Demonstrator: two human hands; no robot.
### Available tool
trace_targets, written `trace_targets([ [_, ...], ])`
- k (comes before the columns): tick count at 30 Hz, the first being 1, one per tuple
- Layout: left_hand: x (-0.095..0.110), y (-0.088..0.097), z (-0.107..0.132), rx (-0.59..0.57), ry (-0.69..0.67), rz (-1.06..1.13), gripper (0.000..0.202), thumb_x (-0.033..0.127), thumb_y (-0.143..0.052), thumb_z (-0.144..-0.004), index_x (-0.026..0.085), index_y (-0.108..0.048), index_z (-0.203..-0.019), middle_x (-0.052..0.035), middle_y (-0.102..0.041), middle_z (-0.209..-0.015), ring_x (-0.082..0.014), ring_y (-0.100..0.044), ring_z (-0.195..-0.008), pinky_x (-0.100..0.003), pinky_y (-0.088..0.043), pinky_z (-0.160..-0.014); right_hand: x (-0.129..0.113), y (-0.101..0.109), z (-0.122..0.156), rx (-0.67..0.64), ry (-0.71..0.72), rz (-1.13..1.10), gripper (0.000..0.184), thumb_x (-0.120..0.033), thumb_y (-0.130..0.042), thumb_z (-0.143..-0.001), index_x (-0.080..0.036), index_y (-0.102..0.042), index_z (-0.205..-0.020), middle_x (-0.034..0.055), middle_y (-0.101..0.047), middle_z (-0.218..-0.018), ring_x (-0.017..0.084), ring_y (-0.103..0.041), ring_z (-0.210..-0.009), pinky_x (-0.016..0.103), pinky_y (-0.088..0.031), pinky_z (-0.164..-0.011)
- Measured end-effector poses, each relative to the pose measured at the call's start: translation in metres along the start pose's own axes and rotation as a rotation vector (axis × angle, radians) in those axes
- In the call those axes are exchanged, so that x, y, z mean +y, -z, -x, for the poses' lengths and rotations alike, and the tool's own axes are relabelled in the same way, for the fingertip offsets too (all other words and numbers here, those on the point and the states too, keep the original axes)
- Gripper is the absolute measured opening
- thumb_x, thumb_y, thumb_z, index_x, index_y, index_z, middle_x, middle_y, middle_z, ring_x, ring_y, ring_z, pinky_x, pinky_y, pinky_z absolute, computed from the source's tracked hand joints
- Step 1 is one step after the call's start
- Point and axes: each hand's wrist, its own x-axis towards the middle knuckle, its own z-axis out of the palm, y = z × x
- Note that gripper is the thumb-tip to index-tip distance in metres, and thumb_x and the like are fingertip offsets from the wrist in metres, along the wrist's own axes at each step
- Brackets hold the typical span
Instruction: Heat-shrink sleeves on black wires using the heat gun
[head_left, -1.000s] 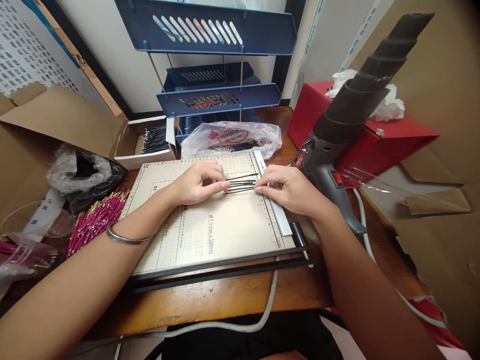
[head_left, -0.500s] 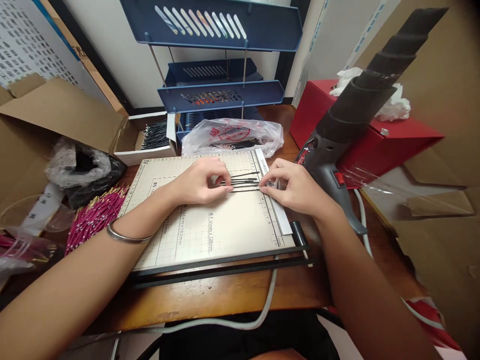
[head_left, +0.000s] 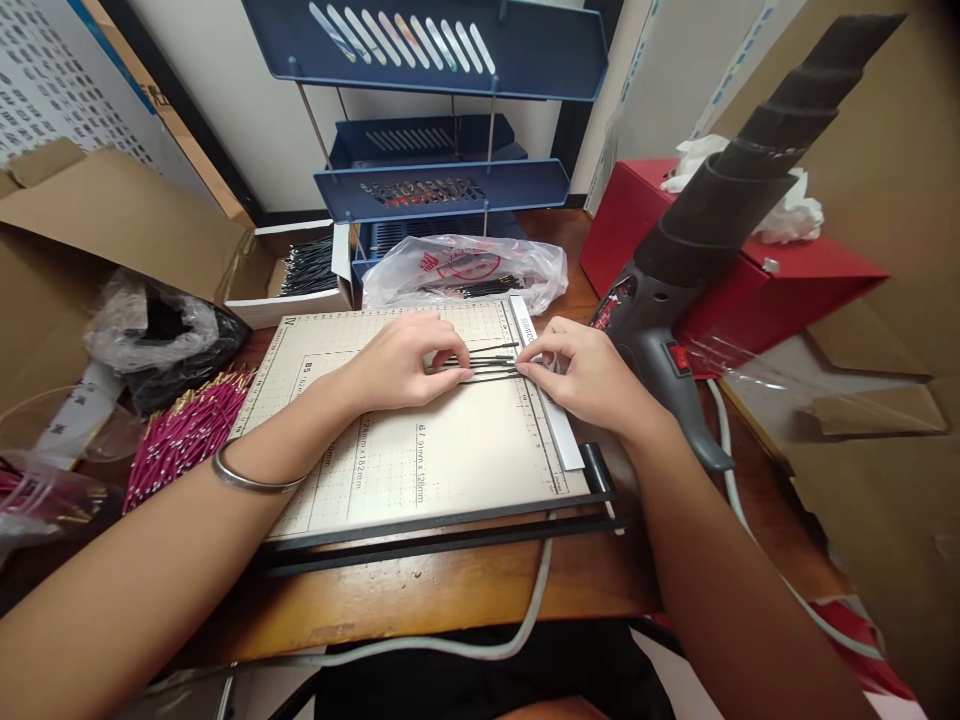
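A cream paper-cutter board (head_left: 420,450) with a printed grid lies on the wooden desk. Several thin black wires (head_left: 491,361) lie side by side across its far right part. My left hand (head_left: 401,362) rests on the board, its fingers closed and pinching the wires' left ends. At the board's right ruler edge, my right hand (head_left: 581,372) pinches the wires' right ends with curled fingers. A metal bangle (head_left: 251,478) circles my left wrist.
A grey heat gun (head_left: 675,290) stands right of the board, its white cord (head_left: 525,625) trailing off the desk. Magenta wires (head_left: 184,435) lie heaped at left. Behind are a plastic bag (head_left: 465,268), a white box of black wires (head_left: 307,275), blue trays (head_left: 442,185) and a red box (head_left: 750,280).
Both hands shifted slightly along the wires; my right hand's fingers moved in closer to the wire ends. The view tilted up a little.
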Motion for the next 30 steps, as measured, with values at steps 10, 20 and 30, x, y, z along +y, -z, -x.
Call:
trace_targets([
  [10,-0.006,-0.003,0.0,-0.035,0.004,-0.021,0.013,0.026,-0.074,-0.095,0.021,-0.082,-0.086,-0.0017,-0.072,-0.072,-0.0173,-0.059,-0.069,-0.033,-0.043,-0.075,-0.002,-0.002,-0.003,-0.039,-0.087,0.024,0.012,-0.013,-0.074,-0.089,-0.019,-0.083,-0.084,0.0017,-0.06,-0.078,0.016,-0.057,-0.071,0.033,-0.042,-0.072],
  [20,-0.001,-0.006,-0.001,0.181,-0.116,-0.001,0.017,0.029,-0.073,-0.103,0.022,-0.087,-0.096,-0.0034,-0.084,-0.086,-0.0179,-0.067,-0.074,-0.035,-0.047,-0.078,-0.009,-0.003,-0.001,0.041,-0.032,-0.143,0.012,-0.021,-0.07,-0.097,-0.019,-0.079,-0.089,-0.0002,-0.056,-0.078,0.014,-0.047,-0.068,0.03,-0.036,-0.066],
  [30,0.007,-0.007,-0.002,0.207,-0.051,0.075,0.019,0.03,-0.073,-0.102,0.025,-0.089,-0.092,-0.0029,-0.086,-0.084,-0.0168,-0.07,-0.069,-0.036,-0.05,-0.076,-0.01,-0.005,0.0,0.104,0.18,-0.167,0.007,-0.021,-0.078,-0.095,-0.021,-0.084,-0.095,0.0032,-0.075,-0.086,0.015,-0.057,-0.069,0.031,-0.042,-0.069],
])
